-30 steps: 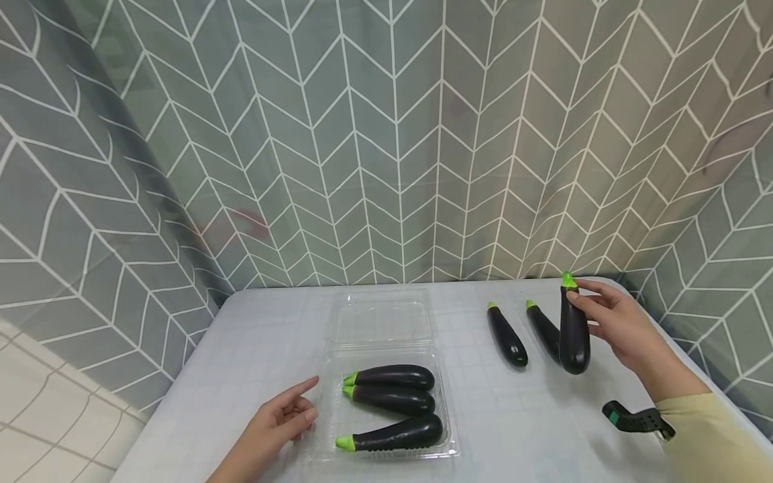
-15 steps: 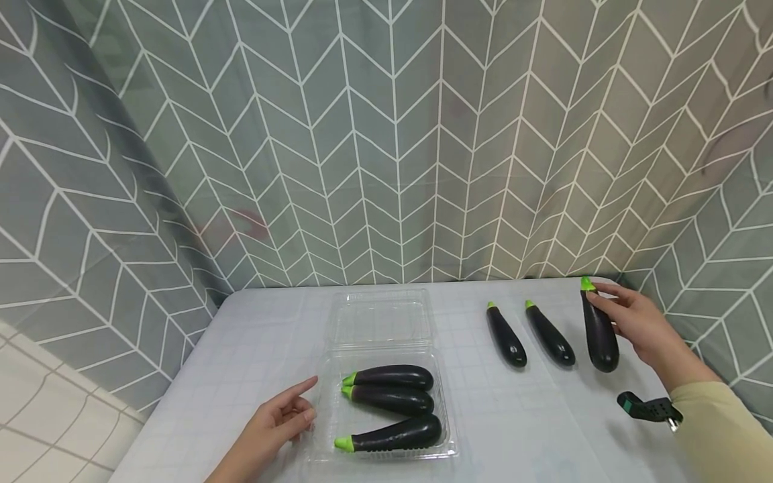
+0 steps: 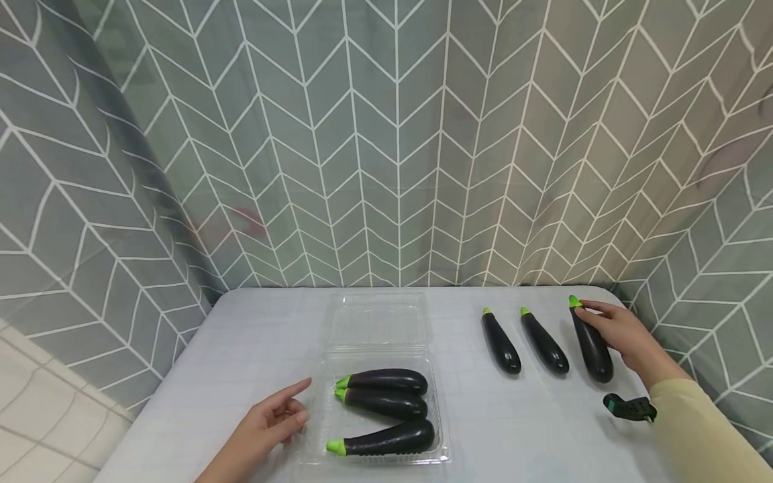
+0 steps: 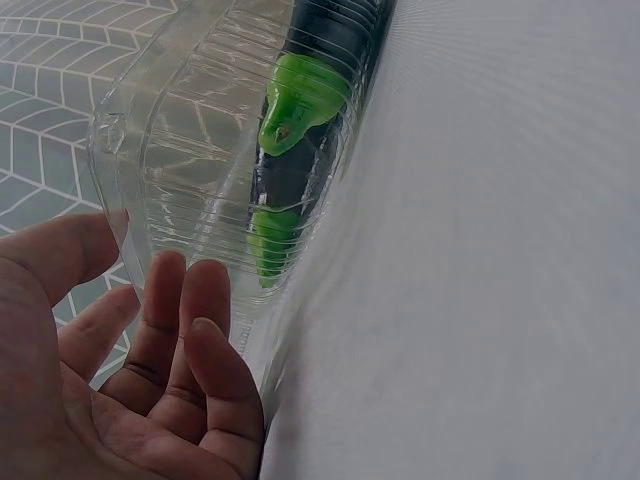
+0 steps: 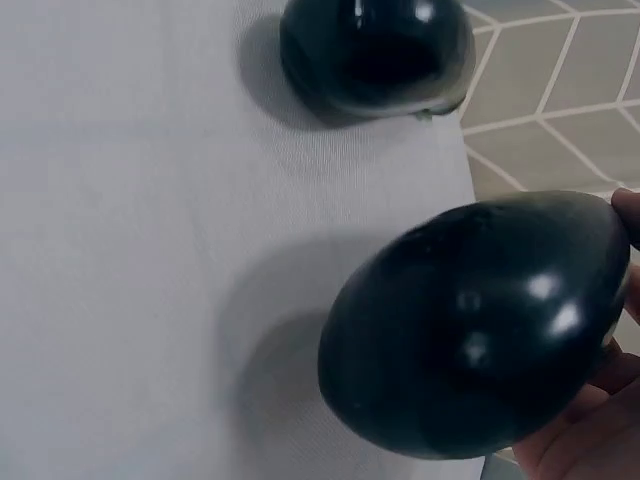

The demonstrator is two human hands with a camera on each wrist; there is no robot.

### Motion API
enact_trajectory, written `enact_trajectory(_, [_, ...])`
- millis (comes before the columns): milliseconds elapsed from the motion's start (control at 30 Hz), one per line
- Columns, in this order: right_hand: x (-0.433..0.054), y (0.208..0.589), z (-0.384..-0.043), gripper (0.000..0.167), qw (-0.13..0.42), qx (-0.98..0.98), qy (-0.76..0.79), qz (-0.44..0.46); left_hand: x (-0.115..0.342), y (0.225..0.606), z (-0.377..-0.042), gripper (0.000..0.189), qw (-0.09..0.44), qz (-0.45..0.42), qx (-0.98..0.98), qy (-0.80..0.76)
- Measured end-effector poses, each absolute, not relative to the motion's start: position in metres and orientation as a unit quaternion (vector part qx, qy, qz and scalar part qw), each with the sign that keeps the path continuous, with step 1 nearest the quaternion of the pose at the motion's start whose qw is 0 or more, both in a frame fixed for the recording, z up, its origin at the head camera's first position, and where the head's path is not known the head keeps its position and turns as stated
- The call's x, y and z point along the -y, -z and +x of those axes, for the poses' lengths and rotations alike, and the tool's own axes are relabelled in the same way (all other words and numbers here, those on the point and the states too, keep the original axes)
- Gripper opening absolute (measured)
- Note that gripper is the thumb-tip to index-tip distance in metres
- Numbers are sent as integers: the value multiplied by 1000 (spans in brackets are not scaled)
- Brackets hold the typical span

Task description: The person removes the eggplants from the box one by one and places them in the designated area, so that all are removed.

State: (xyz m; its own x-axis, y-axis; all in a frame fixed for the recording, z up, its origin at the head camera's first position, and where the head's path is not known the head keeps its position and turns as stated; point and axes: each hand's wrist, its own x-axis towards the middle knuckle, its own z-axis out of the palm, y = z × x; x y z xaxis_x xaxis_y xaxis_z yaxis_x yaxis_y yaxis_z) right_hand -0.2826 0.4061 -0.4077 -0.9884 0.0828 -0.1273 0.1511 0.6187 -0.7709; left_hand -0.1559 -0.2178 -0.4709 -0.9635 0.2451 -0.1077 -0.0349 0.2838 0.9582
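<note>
At the table's right side my right hand (image 3: 617, 333) grips an eggplant (image 3: 593, 350) near its green stem end, fingers on one side and thumb on the other. In the right wrist view its rounded dark bottom (image 5: 470, 330) fills much of the picture, close over the white cloth. Beside the left wall of a clear plastic clamshell box (image 3: 323, 409), my left hand (image 3: 266, 426) lies with loosely bent fingers; its thumb tip overlaps the rim in the left wrist view. Inside the box are three eggplants (image 3: 389, 437), lying crosswise with green stems to the left.
Two more eggplants, a nearer-middle one (image 3: 501, 343) and another (image 3: 545, 342), lie slanted between the box and my right hand. The box's open lid (image 3: 377, 322) lies toward the back. Patterned curtains (image 3: 392, 147) stand behind the white table (image 3: 260, 335) and at its sides.
My right hand has carried the eggplant to the right, off its overlap with the neighbouring one, and lowered it. The left hand stays beside the box. The head view has shifted slightly.
</note>
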Motion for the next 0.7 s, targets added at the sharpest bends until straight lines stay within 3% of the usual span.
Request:
enact_trajectory(367, [-413, 416, -295, 83, 60, -919, 382, 70, 216, 466, -156, 62, 126, 56, -794, -592])
enact_trajectory(700, [-412, 420, -301, 76, 45, -925, 368, 87, 216, 466, -155, 62, 125, 60, -797, -588])
